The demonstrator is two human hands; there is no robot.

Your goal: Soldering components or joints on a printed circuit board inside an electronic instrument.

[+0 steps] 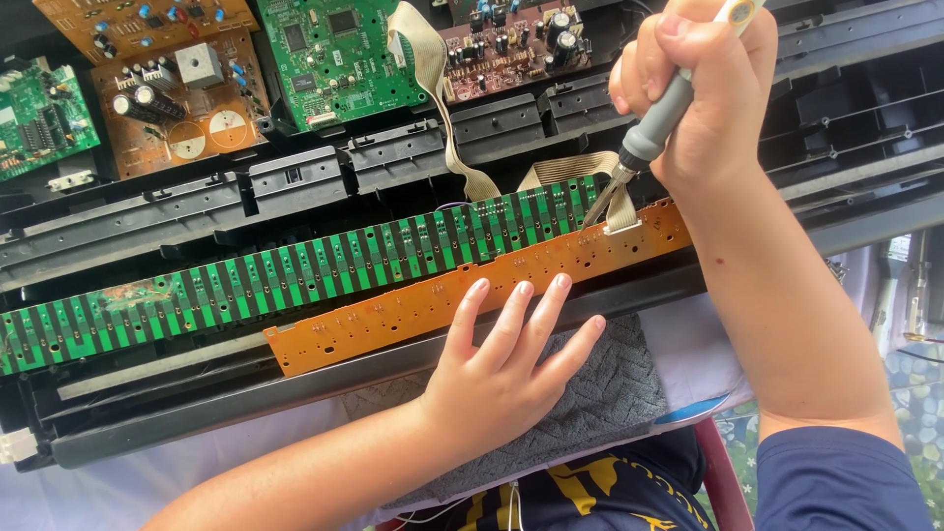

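Note:
My right hand grips a soldering iron with a grey handle, its tip touching the right end of a long orange circuit board where a flat beige ribbon cable joins it. My left hand lies flat with fingers spread, pressing the orange board's front edge near the middle. Behind the orange board runs a long green-and-black striped contact board, both resting in a black plastic keyboard chassis.
Several loose circuit boards lie at the back: green ones, brown ones, and a reddish one with a ribbon cable. A grey knitted cloth lies under my left hand. A white sheet covers the front.

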